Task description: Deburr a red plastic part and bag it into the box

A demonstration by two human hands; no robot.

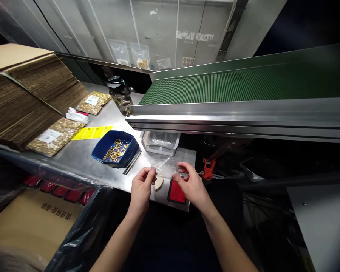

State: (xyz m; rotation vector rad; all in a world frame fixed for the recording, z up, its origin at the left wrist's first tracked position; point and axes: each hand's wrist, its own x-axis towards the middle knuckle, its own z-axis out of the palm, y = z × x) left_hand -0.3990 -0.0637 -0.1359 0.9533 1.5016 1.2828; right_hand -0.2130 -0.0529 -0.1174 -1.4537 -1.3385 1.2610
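Between my two hands, above the front of the metal table, is a small clear plastic bag (164, 166). My left hand (143, 185) pinches its left edge between thumb and fingers. On the other side, the curled fingers of my right hand (191, 185) grip the bag's right end. A round beige disc (158, 183) lies on the table below the bag. Beside it, partly under my right hand, is a red pad with a dark border (176, 192). Left of my hands stands a blue bin (116, 149) holding many small brass-coloured pieces, with metal tweezers (132, 161) along its side.
A green conveyor belt (215, 88) with a metal rail runs off to the right. Under its end sits a white tray (160, 143) of clear bags. Stacked cardboard (31, 98), filled bags (56, 136), yellow labels (93, 132) and a bottle (119, 92) are leftward. Orange-handled cutters (208, 169) lie right.
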